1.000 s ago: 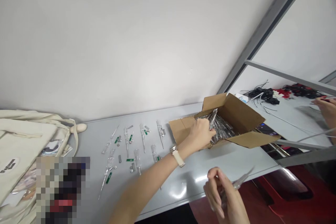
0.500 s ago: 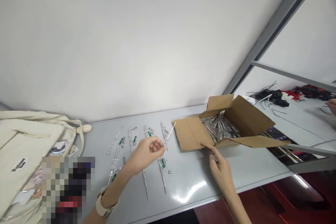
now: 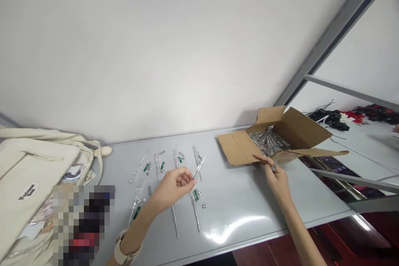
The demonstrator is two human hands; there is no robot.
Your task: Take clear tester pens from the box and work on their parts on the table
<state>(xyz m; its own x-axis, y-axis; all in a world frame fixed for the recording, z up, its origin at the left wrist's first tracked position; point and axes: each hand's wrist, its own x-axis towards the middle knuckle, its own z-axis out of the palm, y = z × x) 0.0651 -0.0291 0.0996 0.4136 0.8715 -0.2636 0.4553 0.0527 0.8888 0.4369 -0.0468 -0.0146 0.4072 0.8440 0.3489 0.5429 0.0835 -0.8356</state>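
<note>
My left hand (image 3: 177, 185) pinches a slim tester screwdriver (image 3: 199, 166), with a clear handle and a thin metal shank pointing up to the right. Below and left of it, similar clear screwdrivers (image 3: 195, 212) lie in rows on the grey table, with small green strips (image 3: 196, 195), springs (image 3: 149, 190) and button cells (image 3: 204, 206) beside them. My right hand (image 3: 277, 178) has its fingers closed at the near corner of an open cardboard box (image 3: 237, 145). A small greyish, shiny thing shows between those fingers, too small to name. Inside the box lie many clear screwdrivers (image 3: 269, 141).
A cream bag (image 3: 40, 166) stands at the left. Behind the table (image 3: 243, 199) rises a white wall. A grey metal frame (image 3: 339, 20) stands at the right, and beyond it black and red parts (image 3: 352, 117) lie on another surface near someone's hand.
The cardboard box has shifted right and slightly away, with my right hand moving along at its corner. My left hand still holds the tester screwdriver in nearly the same place.
</note>
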